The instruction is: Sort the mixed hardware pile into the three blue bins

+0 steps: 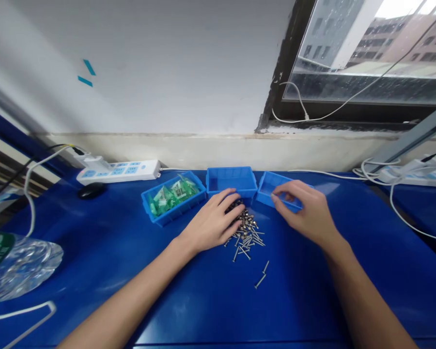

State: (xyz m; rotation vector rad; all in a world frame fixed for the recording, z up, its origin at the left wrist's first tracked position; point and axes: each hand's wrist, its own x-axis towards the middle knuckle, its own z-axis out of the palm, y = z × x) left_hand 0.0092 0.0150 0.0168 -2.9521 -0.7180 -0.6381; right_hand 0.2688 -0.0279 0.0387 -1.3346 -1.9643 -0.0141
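Left hand lies palm-down, fingers spread over the pile of screws; right hand arches at the rightmost blue bin, thumb and fingers curled, pinch unclear

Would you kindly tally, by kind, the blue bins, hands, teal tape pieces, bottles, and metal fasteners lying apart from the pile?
Blue bins: 3
Hands: 2
Teal tape pieces: 2
Bottles: 1
Fasteners apart from the pile: 2
Total: 10

No text is readable; the green label on the bottle seems to carry white print.
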